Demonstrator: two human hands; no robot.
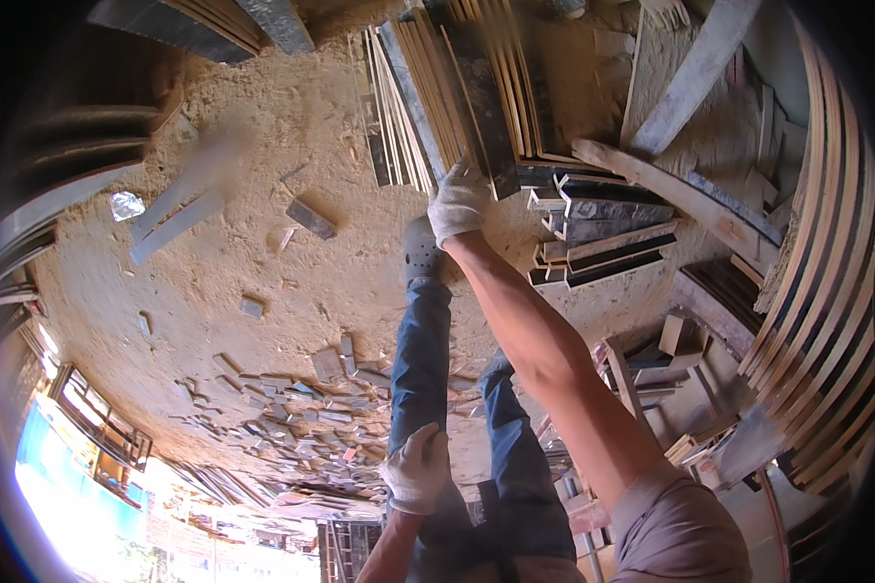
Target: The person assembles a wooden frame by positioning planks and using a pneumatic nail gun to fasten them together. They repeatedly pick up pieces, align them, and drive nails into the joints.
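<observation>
floor: the ground (340, 262) was tan, rough and pitted, like dry earth.
board stack: the long boards (420, 92) were thin, flat panels packed side by side, striped with tan edges and dark faces; they lay just ahead of the left foot.
short pieces: to the right of these, blocky dark-faced pieces (612, 211) with pale, straight edges were piled together.
tall layers: at the far right, a banded stack of panels (817, 282) showed alternating tan and dark edges.
grey plank: a broad, worn-looking plank (700, 78) slanted across the upper right.
offcuts: small, flat, angular offcuts (329, 363) were strewn left of the legs.
clothing: the trousers (423, 340) were blue cloth; the dark clog (419, 255) had round holes.
right hand: the gloved right hand (460, 202) reached to the near end of the long boards and touched them, fingers forward; i cannot tell whether they gripped any.
left hand: the gloved left hand (418, 473) rested on the left leg, fingers partly bent; their exact spread was unclear.
</observation>
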